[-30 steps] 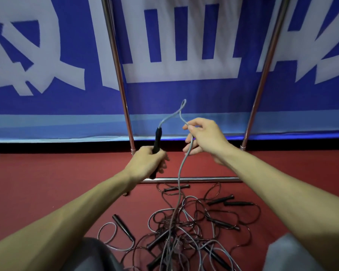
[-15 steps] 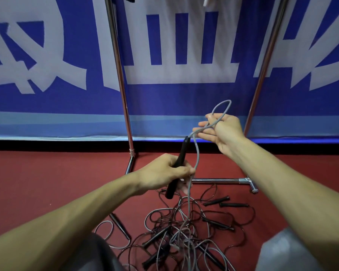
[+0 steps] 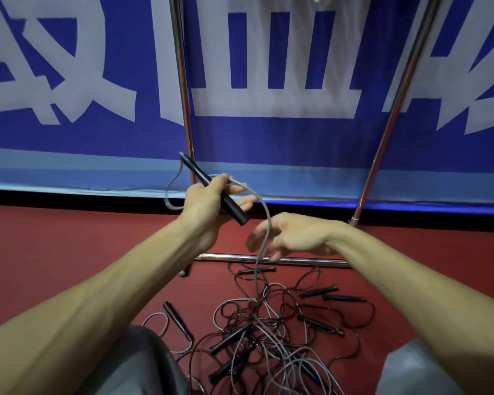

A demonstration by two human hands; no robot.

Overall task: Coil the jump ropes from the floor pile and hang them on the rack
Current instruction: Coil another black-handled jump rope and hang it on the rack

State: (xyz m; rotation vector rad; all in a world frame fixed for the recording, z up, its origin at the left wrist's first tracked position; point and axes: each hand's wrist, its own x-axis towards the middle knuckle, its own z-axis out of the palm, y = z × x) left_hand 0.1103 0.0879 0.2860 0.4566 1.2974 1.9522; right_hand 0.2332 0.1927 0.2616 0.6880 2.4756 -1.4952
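Grey jump rope (image 3: 268, 220): black handle (image 3: 215, 192) plus one loop gripped in left hand (image 3: 207, 206); cord trails to floor pile (image 3: 268, 332) before rack (image 3: 297, 261). Right hand (image 3: 294, 236) open, fingers slack beside cord. I'd keep loops even, tension light, lifting clear of tangle.

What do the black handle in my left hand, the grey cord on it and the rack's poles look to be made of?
Black jump-rope handle: matte, dull sheen, probably plastic or rubbery foam. Grey cord: smooth, bends in soft loops, likely PVC or coated cable. Silver rack poles: polished metal, bright streak reflections, perhaps chromed or stainless steel.
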